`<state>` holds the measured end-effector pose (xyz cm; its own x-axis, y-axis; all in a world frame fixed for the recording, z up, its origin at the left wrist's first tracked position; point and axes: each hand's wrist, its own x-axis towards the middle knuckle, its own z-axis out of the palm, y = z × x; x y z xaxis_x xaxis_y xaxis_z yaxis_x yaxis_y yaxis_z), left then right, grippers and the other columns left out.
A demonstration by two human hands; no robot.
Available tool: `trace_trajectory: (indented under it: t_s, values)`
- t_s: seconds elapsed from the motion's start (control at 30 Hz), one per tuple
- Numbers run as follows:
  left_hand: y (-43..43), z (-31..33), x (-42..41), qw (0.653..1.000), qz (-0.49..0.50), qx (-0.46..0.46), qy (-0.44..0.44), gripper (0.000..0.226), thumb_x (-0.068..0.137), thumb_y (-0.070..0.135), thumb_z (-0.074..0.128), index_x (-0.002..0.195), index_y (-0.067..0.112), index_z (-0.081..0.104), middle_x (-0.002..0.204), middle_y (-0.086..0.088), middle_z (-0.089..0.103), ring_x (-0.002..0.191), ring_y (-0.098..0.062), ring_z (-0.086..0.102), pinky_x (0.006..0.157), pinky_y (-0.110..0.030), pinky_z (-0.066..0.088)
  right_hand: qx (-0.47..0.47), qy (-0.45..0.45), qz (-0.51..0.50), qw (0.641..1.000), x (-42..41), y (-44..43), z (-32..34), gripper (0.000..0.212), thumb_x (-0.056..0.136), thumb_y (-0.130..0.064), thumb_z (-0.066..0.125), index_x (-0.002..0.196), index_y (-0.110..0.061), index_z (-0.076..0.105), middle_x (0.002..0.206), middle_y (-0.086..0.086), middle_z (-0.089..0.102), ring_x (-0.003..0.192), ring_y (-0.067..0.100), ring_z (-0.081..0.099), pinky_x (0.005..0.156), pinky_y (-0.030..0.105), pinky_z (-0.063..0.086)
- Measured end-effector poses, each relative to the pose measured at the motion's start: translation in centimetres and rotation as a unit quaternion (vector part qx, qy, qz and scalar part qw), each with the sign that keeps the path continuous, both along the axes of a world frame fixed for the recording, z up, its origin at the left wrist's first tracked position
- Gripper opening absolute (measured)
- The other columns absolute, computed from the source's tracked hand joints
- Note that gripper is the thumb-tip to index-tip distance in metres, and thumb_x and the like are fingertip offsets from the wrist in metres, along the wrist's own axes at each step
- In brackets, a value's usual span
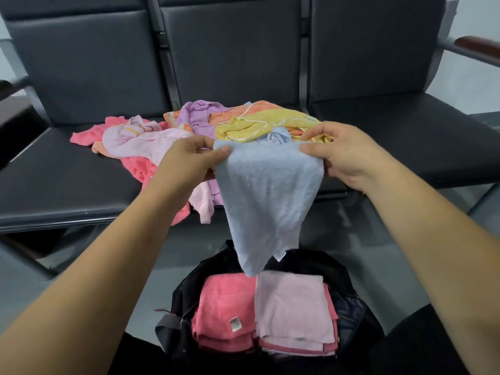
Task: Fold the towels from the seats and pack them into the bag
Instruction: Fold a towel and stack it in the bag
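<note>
Head view looks down along my two forearms. My left hand [189,161] pinches the upper left corner of a light blue towel [267,190] between thumb and fingers. My right hand [343,155] pinches the upper right corner in the same way, so the top edge is stretched between both hands. The towel hangs down from them and narrows to a point at its lower end (a small white label shows near there). Below my hands stands the black bag [186,288], open, and the tip of the blue towel hangs over it; I cannot tell if it touches. Inside the bag, side by side, lie a folded coral towel [224,307] under my left hand and a folded pale pink towel [292,307] under my right hand. Beyond my hands, on the dark seats [67,171], lies the unfolded heap: a yellow towel [265,123] and an orange towel [232,112] behind my right hand, a purple towel [197,115] between, and a crumpled pale pink towel [130,144] and a crumpled coral towel [84,136] behind my left hand.
</note>
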<state>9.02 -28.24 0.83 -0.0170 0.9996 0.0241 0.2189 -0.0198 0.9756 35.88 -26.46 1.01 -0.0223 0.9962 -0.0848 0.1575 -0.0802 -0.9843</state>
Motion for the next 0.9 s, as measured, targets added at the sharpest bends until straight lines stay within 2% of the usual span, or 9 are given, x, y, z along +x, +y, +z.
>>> trace_trajectory:
  t_s: [0.1,0.17,0.23,0.37,0.47,0.6,0.73,0.83,0.9]
  values:
    - [0.1,-0.2,-0.1,0.998,0.001,0.015,-0.064,0.034,0.083,0.021,0.083,0.11,0.014,0.064,0.087,-0.005,0.069,0.087,-0.02,0.069,0.086,-0.034,0.058,-0.014,0.083,-0.024,0.996,0.2,0.2,0.1,0.006,0.091,-0.006,0.073,0.095,-0.012,0.073,0.106,0.008,0.075,0.09,0.023,0.071,0.078,0.041,0.058]
    - [-0.2,-0.1,0.0,0.998,-0.04,0.044,-0.006,0.048,0.082,0.016,0.084,0.125,0.022,0.063,0.09,0.001,0.071,0.091,-0.015,0.07,0.086,-0.026,0.056,-0.011,0.108,-0.006,0.994,0.2,0.2,0.3,0.004,0.092,-0.008,0.072,0.096,-0.007,0.074,0.101,0.009,0.076,0.091,0.022,0.074,0.074,0.037,0.058]
    - [-0.4,0.2,0.2,0.993,-0.057,0.075,0.077,0.049,0.084,0.009,0.081,0.129,0.02,0.065,0.102,0.004,0.074,0.096,-0.011,0.072,0.088,-0.021,0.056,-0.004,0.091,0.045,0.995,0.4,0.1,0.3,0.017,0.087,-0.006,0.077,0.103,-0.007,0.074,0.112,0.012,0.074,0.1,0.023,0.074,0.077,0.034,0.059]
    - [-0.3,0.4,0.3,0.941,0.0,0.156,0.299,0.03,0.09,0.013,0.074,0.12,0.02,0.073,0.097,0.012,0.065,0.086,-0.005,0.062,0.08,-0.009,0.047,0.066,-0.144,0.07,0.985,0.6,0.2,0.2,0.04,0.067,-0.01,0.086,0.102,-0.029,0.077,0.121,0.004,0.069,0.111,0.025,0.068,0.09,0.045,0.06]
    - [0.1,0.1,0.2,0.916,0.007,0.18,0.357,0.017,0.095,0.018,0.069,0.11,0.017,0.075,0.099,-0.003,0.063,0.092,-0.019,0.057,0.074,-0.021,0.039,0.124,-0.245,0.035,0.961,0.3,0.0,0.4,0.031,0.077,-0.013,0.085,0.103,-0.026,0.075,0.11,0.0,0.07,0.103,0.021,0.067,0.089,0.045,0.059]
    - [0.2,-0.2,0.1,0.955,0.009,0.149,0.255,0.009,0.098,0.026,0.064,0.089,0.025,0.067,0.097,-0.003,0.061,0.087,-0.015,0.055,0.072,-0.022,0.039,0.177,-0.198,-0.003,0.964,0.3,-0.2,0.3,0.012,0.084,-0.015,0.081,0.094,-0.02,0.077,0.095,0.005,0.072,0.086,0.015,0.064,0.077,0.031,0.054]
    - [-0.3,0.3,-0.4,0.994,-0.031,0.102,0.021,0.029,0.094,0.035,0.062,0.105,0.009,0.066,0.104,-0.021,0.07,0.095,-0.026,0.066,0.097,-0.048,0.054,0.129,0.081,0.063,0.986,0.1,-0.6,0.5,0.007,0.088,-0.013,0.077,0.09,-0.019,0.074,0.098,0.007,0.073,0.096,0.021,0.069,0.087,0.038,0.056]
    - [-0.7,1.0,0.0,0.992,-0.06,0.11,0.01,0.03,0.094,0.035,0.065,0.104,0.007,0.068,0.097,-0.021,0.068,0.091,-0.023,0.062,0.089,-0.053,0.052,0.113,0.143,0.143,0.973,-1.1,-1.2,0.7,0.011,0.08,-0.018,0.079,0.089,-0.017,0.072,0.105,0.017,0.07,0.101,0.025,0.066,0.095,0.043,0.053]
    - [-0.9,1.2,0.3,0.992,-0.069,0.103,0.001,0.029,0.093,0.033,0.067,0.103,0.005,0.07,0.094,-0.019,0.067,0.09,-0.023,0.062,0.084,-0.05,0.052,0.082,0.131,0.215,0.964,-2.0,-1.6,0.3,0.009,0.082,-0.014,0.078,0.084,-0.02,0.072,0.098,0.007,0.069,0.097,0.02,0.065,0.09,0.037,0.054]
